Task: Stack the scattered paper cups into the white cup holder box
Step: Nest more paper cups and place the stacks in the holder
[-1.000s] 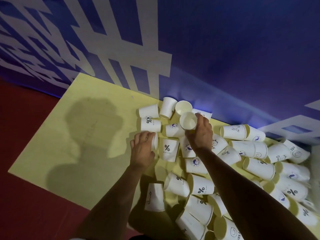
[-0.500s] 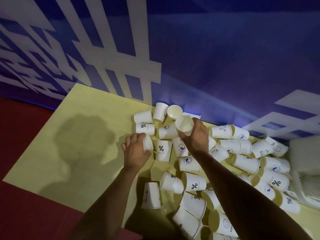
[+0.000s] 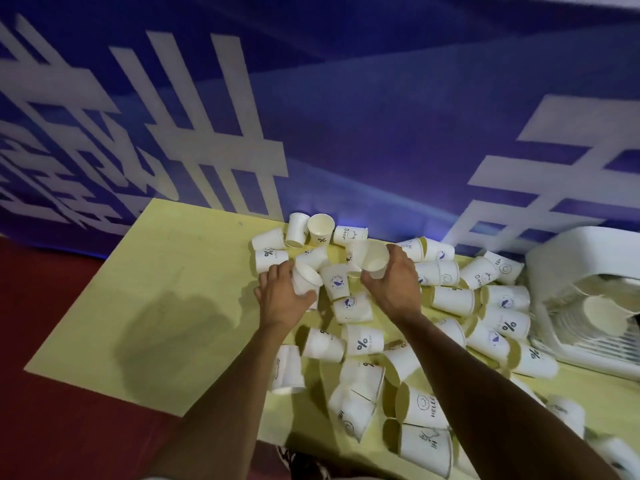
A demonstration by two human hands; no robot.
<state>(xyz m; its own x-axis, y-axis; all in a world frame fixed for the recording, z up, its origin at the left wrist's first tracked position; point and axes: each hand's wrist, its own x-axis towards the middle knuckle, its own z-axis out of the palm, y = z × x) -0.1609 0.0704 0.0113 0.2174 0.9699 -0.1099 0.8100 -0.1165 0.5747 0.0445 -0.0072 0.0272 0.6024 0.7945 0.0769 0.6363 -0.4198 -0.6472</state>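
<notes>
Several white paper cups (image 3: 360, 342) lie scattered on their sides across the yellow table (image 3: 166, 292). My left hand (image 3: 282, 297) grips one cup (image 3: 304, 279), its mouth tilted up and to the right. My right hand (image 3: 393, 284) holds another cup (image 3: 372, 259) just above the pile, mouth facing up. The two held cups are a short gap apart. The white cup holder box (image 3: 585, 268) stands at the right edge, with stacked cups showing in its opening.
A blue backdrop (image 3: 346, 116) with white markings rises right behind the table. Red floor (image 3: 45, 341) lies beyond the table's left and front edges. Cups crowd the right half of the table up to the box.
My left hand has lifted its cup off the table and turned its mouth upward. My right hand has come closer to it with its cup. The view swung right, bringing the box into sight.
</notes>
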